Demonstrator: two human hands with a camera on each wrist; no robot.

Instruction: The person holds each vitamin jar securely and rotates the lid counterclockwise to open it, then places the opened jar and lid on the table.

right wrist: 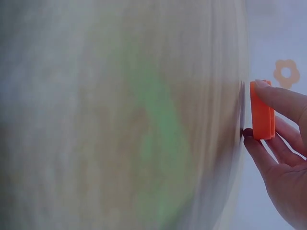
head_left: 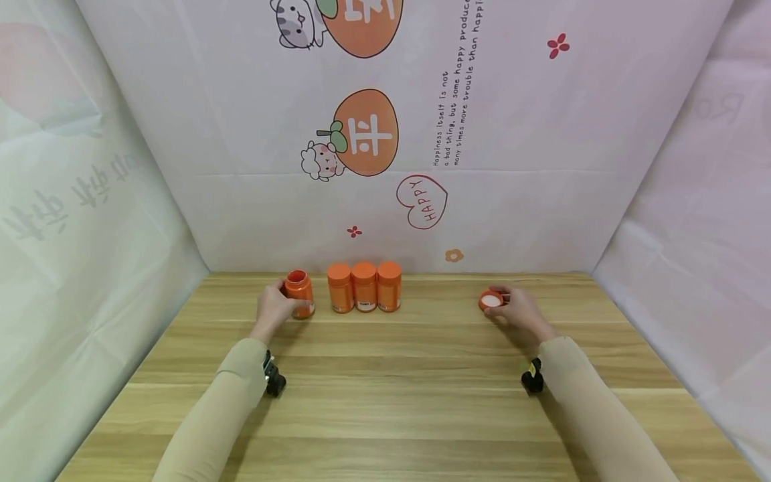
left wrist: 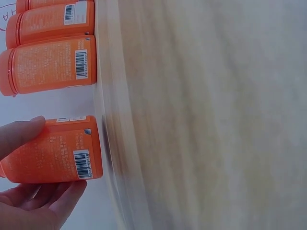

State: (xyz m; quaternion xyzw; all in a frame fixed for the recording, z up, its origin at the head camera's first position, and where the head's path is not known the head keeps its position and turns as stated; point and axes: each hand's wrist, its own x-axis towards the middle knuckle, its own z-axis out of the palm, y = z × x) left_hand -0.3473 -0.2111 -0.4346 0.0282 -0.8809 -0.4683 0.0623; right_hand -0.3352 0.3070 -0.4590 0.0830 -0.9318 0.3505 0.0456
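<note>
At the back left of the table, my left hand [head_left: 275, 309] grips an upright orange bottle [head_left: 299, 294] with its mouth uncovered. In the left wrist view the thumb lies on one side of that bottle [left wrist: 57, 153] and the fingers on the other, its barcode showing. Far to the right, my right hand [head_left: 517, 310] pinches an orange screw cap [head_left: 490, 300], whose white inside faces up. Seen from the right wrist, the cap [right wrist: 262, 112] sits between thumb and fingertips, close over the tabletop.
Three capped orange bottles [head_left: 364, 288] stand side by side near the back edge, just right of the held bottle. Behind the wooden table [head_left: 385, 381] rises a white printed backdrop [head_left: 518, 201], with white sheets at both sides.
</note>
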